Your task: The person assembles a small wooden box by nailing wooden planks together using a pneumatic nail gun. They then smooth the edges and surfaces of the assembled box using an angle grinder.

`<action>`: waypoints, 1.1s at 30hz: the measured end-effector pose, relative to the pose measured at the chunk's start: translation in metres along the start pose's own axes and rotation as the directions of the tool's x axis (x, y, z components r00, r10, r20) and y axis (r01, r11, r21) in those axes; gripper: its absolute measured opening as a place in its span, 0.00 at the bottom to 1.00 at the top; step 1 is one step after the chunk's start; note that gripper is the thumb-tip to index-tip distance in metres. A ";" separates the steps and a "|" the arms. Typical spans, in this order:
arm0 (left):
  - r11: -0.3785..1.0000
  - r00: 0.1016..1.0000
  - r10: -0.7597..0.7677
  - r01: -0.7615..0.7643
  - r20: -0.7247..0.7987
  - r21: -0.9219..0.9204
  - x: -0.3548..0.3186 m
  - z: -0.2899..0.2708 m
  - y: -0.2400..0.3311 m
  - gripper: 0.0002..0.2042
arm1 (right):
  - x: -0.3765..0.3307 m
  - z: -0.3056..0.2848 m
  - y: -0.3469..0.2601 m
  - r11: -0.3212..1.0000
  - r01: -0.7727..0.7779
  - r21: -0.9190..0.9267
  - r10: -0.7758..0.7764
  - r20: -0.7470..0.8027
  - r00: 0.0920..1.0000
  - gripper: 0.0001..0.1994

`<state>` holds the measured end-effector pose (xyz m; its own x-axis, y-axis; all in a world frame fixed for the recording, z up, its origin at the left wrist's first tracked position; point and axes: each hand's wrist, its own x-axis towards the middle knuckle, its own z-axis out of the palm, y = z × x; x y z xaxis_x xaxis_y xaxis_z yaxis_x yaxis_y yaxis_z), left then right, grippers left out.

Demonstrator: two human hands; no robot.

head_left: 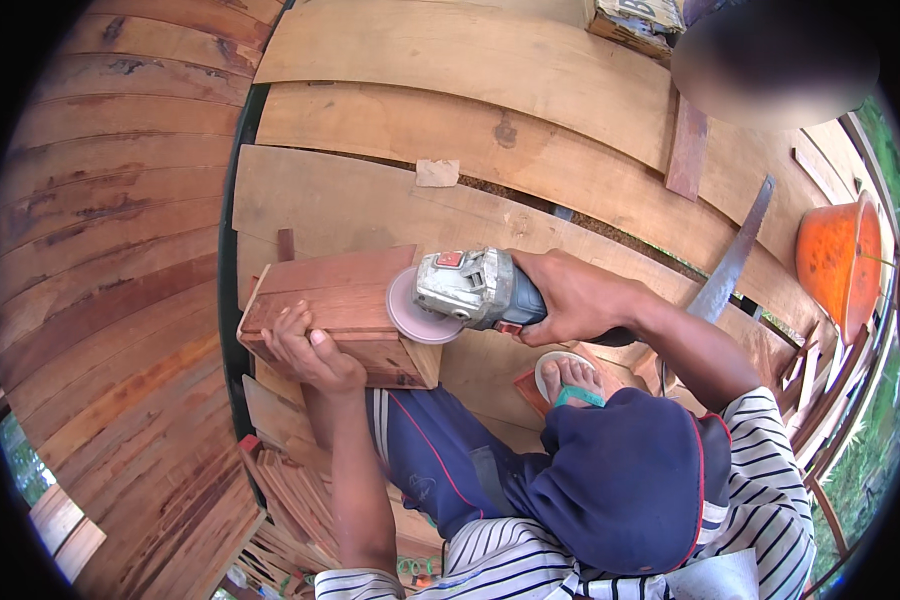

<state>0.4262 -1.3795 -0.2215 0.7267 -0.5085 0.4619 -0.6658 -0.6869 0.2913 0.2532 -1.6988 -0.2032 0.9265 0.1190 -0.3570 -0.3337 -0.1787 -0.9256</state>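
A reddish wooden box (332,278) lies across my lap and the board floor, its long side turned up. My left hand (315,350) grips its near left side, fingers bent over the wood. In my right hand (575,293) is an angle grinder (467,287) with a grey head and dark body, my fingers wrapped round the body. Its round pinkish sanding disc (408,312) rests against the right end of the box's upper edge. Whether the disc is spinning I cannot tell.
A handsaw (732,268) lies to the right, near an orange basin (838,262) tipped on its side. Wood strips (288,500) are stacked at lower left, below a plank wall (120,250). A small paper scrap (437,173) and a short board (687,150) lie farther off.
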 end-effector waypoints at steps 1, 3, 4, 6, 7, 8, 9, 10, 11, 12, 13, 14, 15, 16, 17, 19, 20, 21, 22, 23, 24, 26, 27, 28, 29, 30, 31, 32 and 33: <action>1.000 1.000 -0.002 0.002 -0.005 -0.001 -0.001 0.000 0.000 0.15 | 0.003 -0.003 0.000 1.000 0.009 -0.010 -0.009 -0.009 1.000 0.28; 1.000 1.000 0.000 0.000 -0.010 -0.006 -0.002 0.001 0.001 0.15 | 0.014 -0.012 0.007 0.999 0.042 -0.002 -0.042 -0.039 0.998 0.28; 1.000 1.000 0.006 -0.006 -0.009 -0.009 -0.002 0.000 0.002 0.15 | 0.019 -0.019 0.012 0.983 -0.109 -0.150 0.102 -0.054 0.993 0.27; 1.000 1.000 0.011 -0.011 -0.019 -0.019 0.001 0.002 0.004 0.15 | 0.017 -0.021 0.014 0.999 0.021 -0.028 -0.022 -0.041 0.999 0.27; 1.000 1.000 0.002 -0.002 -0.016 -0.012 -0.001 -0.001 0.004 0.15 | 0.014 -0.018 0.003 0.999 0.011 -0.051 -0.011 -0.004 1.000 0.27; 1.000 1.000 -0.007 0.006 -0.012 -0.005 -0.005 -0.003 0.003 0.15 | 0.009 -0.015 -0.009 0.997 0.003 -0.075 0.000 0.032 0.999 0.27; 1.000 1.000 -0.007 0.007 -0.013 -0.005 -0.005 -0.003 0.003 0.15 | 0.007 -0.013 -0.014 0.997 0.043 -0.061 -0.039 0.065 0.997 0.28; 1.000 1.000 -0.007 0.007 -0.013 -0.005 -0.006 -0.003 0.003 0.15 | 0.007 -0.011 -0.011 0.995 0.060 -0.085 -0.057 0.039 0.998 0.28; 1.000 1.000 -0.007 0.007 -0.013 -0.005 -0.007 -0.004 0.003 0.15 | 0.008 -0.008 -0.005 0.991 0.076 -0.110 -0.075 0.013 0.997 0.27; 1.000 1.000 -0.005 0.005 -0.017 -0.004 -0.006 -0.003 0.003 0.15 | 0.009 -0.008 -0.001 0.985 0.095 -0.141 -0.099 -0.018 0.995 0.27; 1.000 1.000 -0.002 0.002 -0.021 -0.003 -0.007 -0.001 0.003 0.15 | 0.014 -0.014 0.002 0.995 0.048 -0.087 -0.052 -0.037 0.998 0.26; 1.000 1.000 0.001 -0.001 -0.025 -0.002 -0.007 0.000 0.003 0.15 | 0.017 -0.023 0.002 0.986 -0.058 -0.154 0.052 -0.040 0.998 0.24; 1.000 1.000 0.002 -0.002 -0.022 -0.002 -0.007 0.000 0.003 0.15 | 0.019 -0.025 0.005 0.988 -0.023 -0.150 0.016 -0.045 0.999 0.24; 1.000 1.000 0.004 -0.004 -0.019 -0.003 -0.007 -0.001 0.002 0.15 | 0.021 -0.025 0.006 0.989 0.011 -0.146 -0.019 -0.050 0.999 0.24; 1.000 1.000 0.005 -0.005 -0.016 -0.004 -0.006 -0.001 0.002 0.15 | 0.018 -0.026 0.003 0.987 0.020 -0.161 -0.022 -0.015 1.000 0.24; 1.000 1.000 -0.001 0.001 -0.025 0.010 -0.008 -0.004 0.003 0.15 | 0.013 -0.022 -0.019 0.984 0.037 -0.173 -0.022 0.084 0.996 0.24; 1.000 0.999 -0.002 0.002 -0.033 0.012 -0.008 -0.005 0.005 0.15 | 0.013 -0.021 -0.020 0.984 0.054 -0.171 -0.037 0.098 0.995 0.24; 1.000 1.000 -0.003 0.003 -0.030 0.009 -0.008 -0.004 0.005 0.15 | 0.015 -0.024 -0.021 0.982 0.076 -0.175 -0.058 0.105 0.993 0.24; 1.000 1.000 -0.004 0.005 -0.027 0.006 -0.009 -0.002 0.005 0.15 | 0.017 -0.027 -0.023 0.979 0.099 -0.178 -0.079 0.113 0.990 0.24; 1.000 1.000 -0.006 0.006 -0.025 0.003 -0.009 -0.002 0.004 0.15 | 0.023 -0.035 -0.028 0.962 0.023 -0.271 0.004 0.100 0.995 0.23; 1.000 1.000 -0.011 0.011 -0.018 -0.008 -0.009 -0.001 0.003 0.15 | 0.030 -0.044 -0.027 0.960 0.006 -0.278 0.023 0.100 0.995 0.23; 0.999 1.000 -0.021 0.021 -0.003 -0.032 -0.008 0.000 0.002 0.15 | 0.039 -0.052 -0.028 0.964 0.003 -0.265 0.033 0.128 0.991 0.24; 0.999 1.000 -0.026 0.026 -0.006 -0.025 -0.010 -0.001 0.002 0.15 | 0.040 -0.050 -0.032 0.961 0.039 -0.272 0.007 0.167 0.986 0.24; 0.999 0.999 -0.031 0.030 -0.009 -0.018 -0.010 -0.003 0.002 0.15 | 0.038 -0.048 -0.040 0.958 0.076 -0.278 -0.018 0.204 0.979 0.24; 0.999 0.999 -0.035 0.035 -0.012 -0.011 -0.011 -0.003 0.001 0.15 | 0.039 -0.047 -0.043 0.953 0.113 -0.281 -0.043 0.242 0.969 0.24; 0.999 1.000 -0.028 0.027 -0.014 -0.018 -0.010 -0.003 0.002 0.15 | 0.038 -0.047 -0.044 0.942 0.126 -0.310 -0.052 0.237 0.970 0.24; 1.000 1.000 -0.020 0.020 -0.015 -0.024 -0.009 -0.003 0.002 0.15 | 0.037 -0.048 -0.044 0.931 0.140 -0.338 -0.061 0.233 0.971 0.24; 1.000 1.000 -0.012 0.011 -0.017 -0.029 -0.009 -0.003 0.002 0.15 | 0.037 -0.049 -0.044 0.918 0.154 -0.365 -0.072 0.228 0.971 0.24; 0.999 1.000 -0.017 0.017 -0.017 -0.028 -0.009 -0.002 0.002 0.16 | 0.037 -0.049 -0.043 0.929 0.140 -0.343 -0.071 0.208 0.976 0.24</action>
<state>0.4182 -1.3749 -0.2235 0.7352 -0.4878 0.4706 -0.6579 -0.6806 0.3223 0.3102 -1.7350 -0.1702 0.8914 0.3317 -0.3088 -0.1201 -0.4841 -0.8667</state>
